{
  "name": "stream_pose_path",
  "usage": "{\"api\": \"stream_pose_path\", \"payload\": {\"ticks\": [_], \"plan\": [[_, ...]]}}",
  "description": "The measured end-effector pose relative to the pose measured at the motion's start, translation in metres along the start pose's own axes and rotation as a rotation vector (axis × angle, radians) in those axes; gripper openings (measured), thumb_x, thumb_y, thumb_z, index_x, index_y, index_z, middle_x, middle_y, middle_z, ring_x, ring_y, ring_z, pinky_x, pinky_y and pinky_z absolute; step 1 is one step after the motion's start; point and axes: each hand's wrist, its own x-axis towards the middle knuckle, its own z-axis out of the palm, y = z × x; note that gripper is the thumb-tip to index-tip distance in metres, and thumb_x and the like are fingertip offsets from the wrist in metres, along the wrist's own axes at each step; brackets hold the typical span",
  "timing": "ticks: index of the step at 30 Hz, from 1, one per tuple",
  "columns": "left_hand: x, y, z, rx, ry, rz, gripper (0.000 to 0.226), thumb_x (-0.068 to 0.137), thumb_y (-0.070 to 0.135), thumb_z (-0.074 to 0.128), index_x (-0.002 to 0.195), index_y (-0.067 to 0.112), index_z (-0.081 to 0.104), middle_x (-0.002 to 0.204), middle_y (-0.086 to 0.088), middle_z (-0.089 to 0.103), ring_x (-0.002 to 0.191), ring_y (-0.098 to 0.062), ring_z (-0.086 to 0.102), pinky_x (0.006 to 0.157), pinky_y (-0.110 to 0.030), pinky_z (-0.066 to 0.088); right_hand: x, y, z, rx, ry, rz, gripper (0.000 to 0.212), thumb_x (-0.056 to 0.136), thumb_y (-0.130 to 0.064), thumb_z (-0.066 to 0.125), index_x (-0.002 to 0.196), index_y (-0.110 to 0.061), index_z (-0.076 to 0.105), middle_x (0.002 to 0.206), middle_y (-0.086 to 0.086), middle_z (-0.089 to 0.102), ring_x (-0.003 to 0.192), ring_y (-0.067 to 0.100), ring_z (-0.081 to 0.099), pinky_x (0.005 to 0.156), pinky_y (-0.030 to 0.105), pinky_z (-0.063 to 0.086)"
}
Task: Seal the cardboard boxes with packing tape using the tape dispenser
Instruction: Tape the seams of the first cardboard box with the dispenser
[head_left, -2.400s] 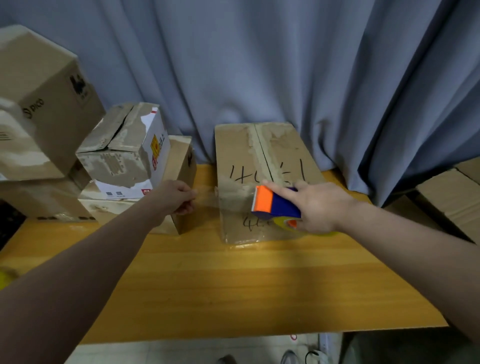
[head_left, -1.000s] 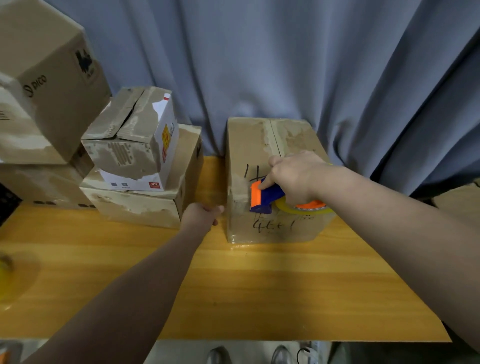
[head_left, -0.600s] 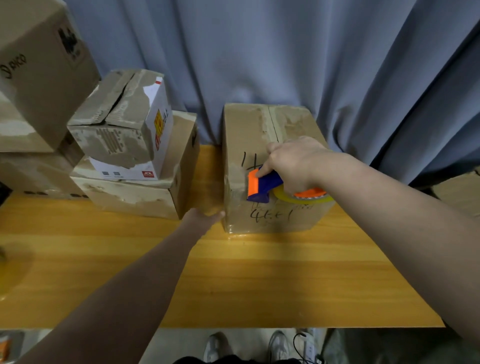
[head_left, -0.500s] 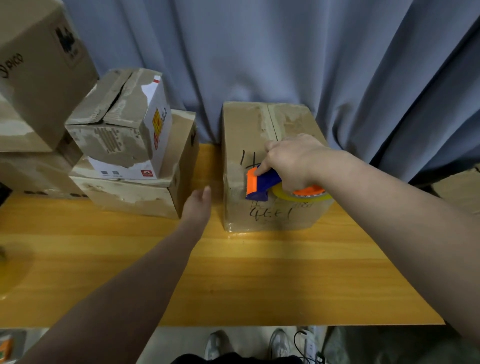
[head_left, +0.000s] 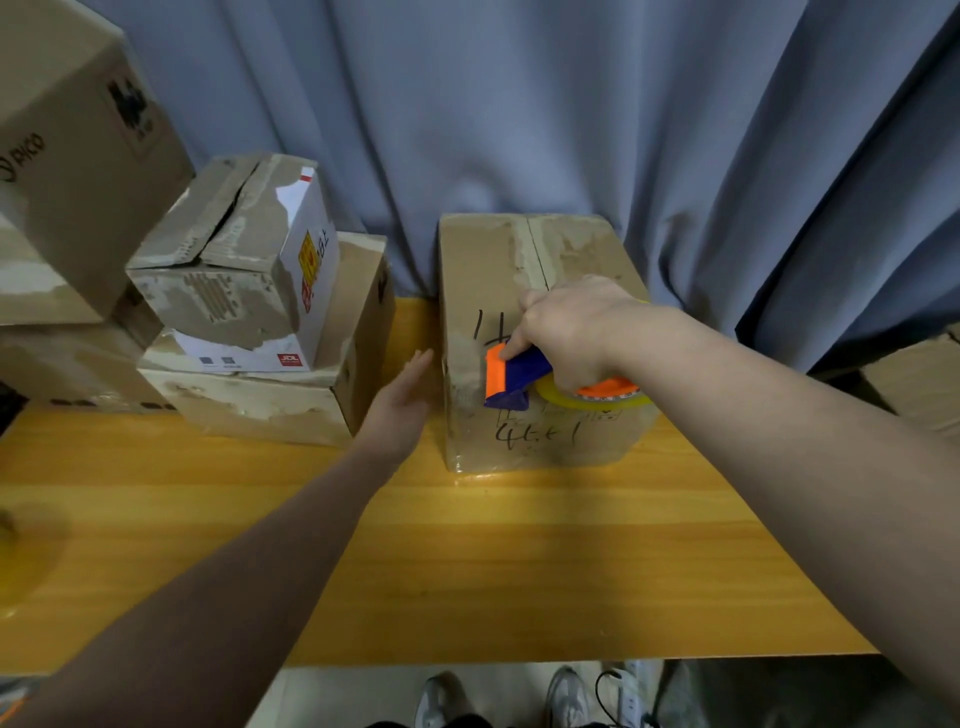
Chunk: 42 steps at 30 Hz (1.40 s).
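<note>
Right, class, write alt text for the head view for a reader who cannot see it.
A right hand holds an orange and blue tape dispenser on top of a cardboard box on a wooden table. The left hand, held flat, is beside the box's left side.

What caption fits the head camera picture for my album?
Right hand holds the tape dispenser on the cardboard box; the open left hand is beside it.
</note>
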Motion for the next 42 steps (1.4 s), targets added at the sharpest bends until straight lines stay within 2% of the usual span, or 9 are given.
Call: {"api": "stream_pose_path", "payload": {"ticks": [4, 9, 14, 20, 22, 24, 28, 34, 42], "plan": [[0.015, 0.0, -0.015, 0.589, -0.169, 0.385, 0.073, 0.089, 0.007, 0.06, 0.147, 0.03, 0.022, 0.154, 0.007, -0.003, 0.141, -0.012, -0.01, 0.114, -0.034, -0.005, 0.002, 0.001, -0.002, 0.014, -0.007, -0.004, 0.063, 0.084, -0.019, 0.06, 0.137, -0.048, 0.043, 0.103, -0.007, 0.031, 0.105, 0.017, 0.047, 0.075, 0.032, 0.037], [0.029, 0.002, -0.007, 0.781, -0.095, 0.514, 0.065, 0.086, 0.022, 0.066, 0.144, 0.024, 0.037, 0.157, 0.0, 0.017, 0.143, -0.014, -0.002, 0.114, -0.033, -0.005, 0.003, 0.002, -0.002, 0.012, -0.012, -0.006, 0.064, 0.084, -0.018, 0.06, 0.137, -0.048, 0.043, 0.105, -0.006, 0.033, 0.116, 0.02, 0.049, 0.077, 0.032, 0.039], [0.029, -0.008, 0.004, 0.899, -0.032, 0.532, 0.078, 0.076, 0.026, 0.076, 0.142, 0.022, 0.035, 0.158, 0.006, 0.007, 0.142, -0.012, -0.006, 0.117, -0.038, -0.004, 0.008, 0.004, -0.002, 0.01, -0.019, -0.02, 0.063, 0.084, -0.02, 0.062, 0.138, -0.047, 0.043, 0.102, -0.008, 0.028, 0.109, 0.018, 0.048, 0.076, 0.032, 0.039], [0.031, 0.004, -0.009, 0.813, -0.013, 0.665, 0.05, 0.087, 0.033, 0.062, 0.132, 0.013, 0.054, 0.145, -0.002, 0.043, 0.139, -0.021, 0.03, 0.115, -0.036, 0.016, 0.01, 0.009, -0.004, -0.014, -0.014, -0.036, 0.065, 0.082, -0.021, 0.065, 0.138, -0.046, 0.043, 0.104, -0.009, 0.033, 0.092, 0.012, 0.036, 0.07, 0.031, 0.035], [0.028, 0.005, -0.012, 0.872, 0.012, 0.817, 0.037, 0.089, 0.028, 0.057, 0.118, 0.007, 0.065, 0.126, -0.009, 0.061, 0.123, -0.025, 0.053, 0.108, -0.035, 0.035, 0.009, 0.009, -0.006, -0.027, -0.022, -0.043, 0.064, 0.082, -0.021, 0.064, 0.137, -0.045, 0.044, 0.11, -0.011, 0.044, 0.098, 0.014, 0.044, 0.069, 0.031, 0.037], [0.022, 0.002, -0.01, 0.875, 0.047, 0.912, 0.026, 0.082, 0.013, 0.068, 0.106, 0.004, 0.071, 0.113, -0.011, 0.068, 0.107, -0.023, 0.065, 0.101, -0.03, 0.04, 0.008, 0.01, -0.006, -0.05, -0.012, -0.045, 0.061, 0.08, -0.022, 0.064, 0.135, -0.044, 0.047, 0.117, -0.01, 0.054, 0.106, 0.018, 0.051, 0.069, 0.031, 0.041], [0.011, 0.005, -0.001, 0.878, 0.094, 0.786, 0.035, 0.076, 0.011, 0.079, 0.109, 0.007, 0.07, 0.116, -0.011, 0.068, 0.107, -0.021, 0.065, 0.09, -0.033, 0.05, 0.003, 0.023, -0.006, -0.084, 0.064, -0.068, 0.052, 0.078, -0.031, 0.066, 0.127, -0.035, 0.049, 0.112, -0.007, 0.058, 0.101, 0.021, 0.055, 0.067, 0.032, 0.041], [-0.001, 0.005, 0.011, 1.044, 0.106, 0.582, 0.054, 0.082, 0.022, 0.073, 0.131, 0.01, 0.055, 0.135, -0.008, 0.055, 0.124, -0.024, 0.053, 0.108, -0.039, 0.028, -0.007, 0.046, 0.004, 0.124, 0.035, -0.117, 0.071, 0.08, -0.036, 0.068, 0.144, -0.043, 0.036, 0.105, -0.004, 0.052, 0.098, 0.02, 0.052, 0.082, 0.036, 0.049], [-0.013, 0.026, 0.017, 1.183, 0.142, 0.317, 0.052, 0.092, 0.034, 0.057, 0.142, 0.031, 0.041, 0.146, 0.014, 0.04, 0.137, -0.019, 0.038, 0.116, -0.05, 0.008, -0.033, 0.07, 0.021, 0.11, 0.149, -0.194, 0.073, 0.084, -0.037, 0.065, 0.147, -0.042, 0.029, 0.085, -0.007, 0.042, 0.084, 0.017, 0.047, 0.07, 0.03, 0.041]]}}
